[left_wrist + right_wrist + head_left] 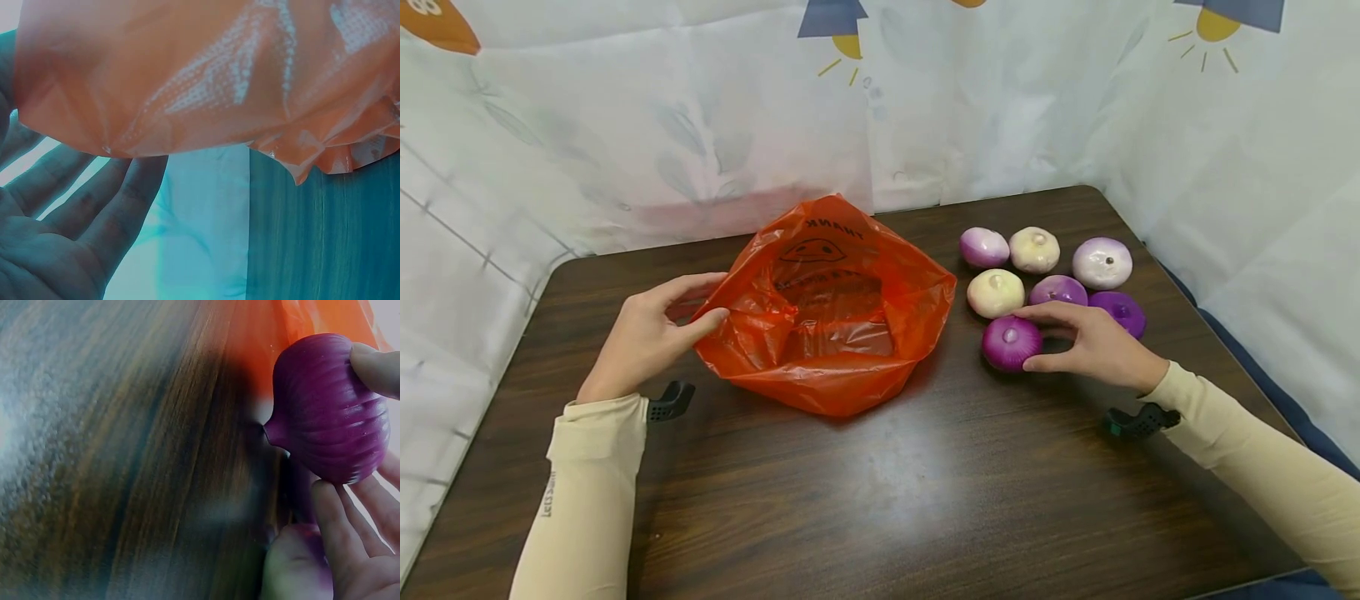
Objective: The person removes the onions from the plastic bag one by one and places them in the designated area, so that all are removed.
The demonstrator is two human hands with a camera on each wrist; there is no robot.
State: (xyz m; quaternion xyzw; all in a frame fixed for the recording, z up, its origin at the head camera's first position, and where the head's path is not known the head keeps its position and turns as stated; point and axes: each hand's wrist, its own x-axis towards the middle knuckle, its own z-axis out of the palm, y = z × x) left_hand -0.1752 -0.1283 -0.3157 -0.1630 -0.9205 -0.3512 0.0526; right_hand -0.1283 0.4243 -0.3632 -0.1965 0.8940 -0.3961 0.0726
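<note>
An orange-red plastic bag stands wide open on the table, with dark print showing on its inside back wall. My left hand holds the bag's left edge between thumb and fingers; in the left wrist view the fingers lie partly behind the plastic. Right of the bag, my right hand grips a dark purple onion between thumb and fingertips. In the right wrist view that onion shows its pointed tip. Just behind it are a pale yellow onion and a purple onion, partly covered by the hand.
More onions lie at the table's back right: a purple-white one, a cream one, a large whitish one and a deep violet one. A printed white curtain hangs behind the dark wooden table.
</note>
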